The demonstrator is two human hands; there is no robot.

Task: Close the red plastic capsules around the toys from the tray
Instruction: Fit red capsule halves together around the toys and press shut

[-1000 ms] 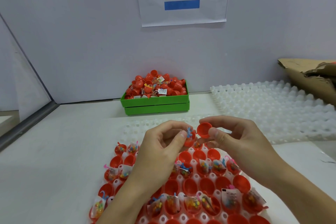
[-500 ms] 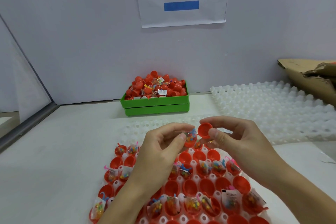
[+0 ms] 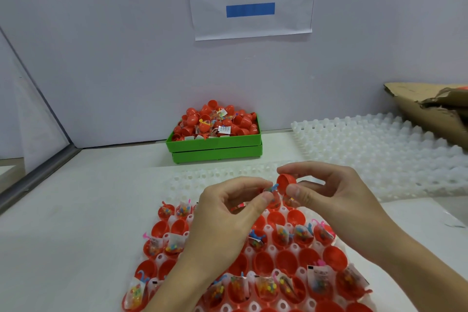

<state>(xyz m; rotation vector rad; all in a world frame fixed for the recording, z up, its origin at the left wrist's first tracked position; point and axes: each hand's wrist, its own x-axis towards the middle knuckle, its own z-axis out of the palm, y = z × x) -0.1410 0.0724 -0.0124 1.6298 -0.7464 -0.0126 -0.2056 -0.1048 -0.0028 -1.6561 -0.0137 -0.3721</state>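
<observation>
the white tray point(image 3: 272, 251) on the surface is packed with open red halves and bagged toys, all light, thin stuff. the left hand point(image 3: 228, 213) pinches the toy-filled half point(image 3: 272, 199) above the tray's far edge, the right hand point(image 3: 329, 192) pinches the cap half point(image 3: 286, 181) just beside it. probably slick and springy, so best gripped by the rims.

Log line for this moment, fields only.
step: closing capsule | left hand: holds toy-filled half | right hand: pinches red cap beside it | halves: not yet joined | tray: open halves remain
</observation>
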